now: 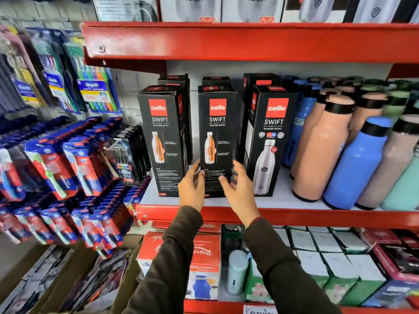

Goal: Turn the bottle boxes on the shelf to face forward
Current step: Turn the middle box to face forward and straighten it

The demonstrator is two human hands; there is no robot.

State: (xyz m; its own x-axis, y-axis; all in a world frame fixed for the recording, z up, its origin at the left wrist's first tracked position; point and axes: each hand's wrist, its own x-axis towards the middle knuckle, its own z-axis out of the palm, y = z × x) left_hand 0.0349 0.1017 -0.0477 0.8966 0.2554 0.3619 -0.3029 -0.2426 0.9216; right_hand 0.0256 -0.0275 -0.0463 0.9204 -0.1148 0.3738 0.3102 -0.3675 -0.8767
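Note:
Three tall black bottle boxes stand in a front row on the white shelf board (283, 199). The left box (162, 141) and the middle box (215, 132) show a panel with a cutaway orange bottle. The right box (269, 141) shows a steel bottle. My left hand (191, 186) holds the lower left edge of the middle box. My right hand (238, 186) wraps its lower right edge, fingers on the front. More black boxes (215, 80) stand behind, mostly hidden.
Loose peach, blue and mint bottles (353, 159) crowd the shelf to the right. Toothbrush packs (74, 168) hang on the left wall. A red shelf lip (249, 41) runs overhead. Boxed goods (199, 257) fill the shelf below.

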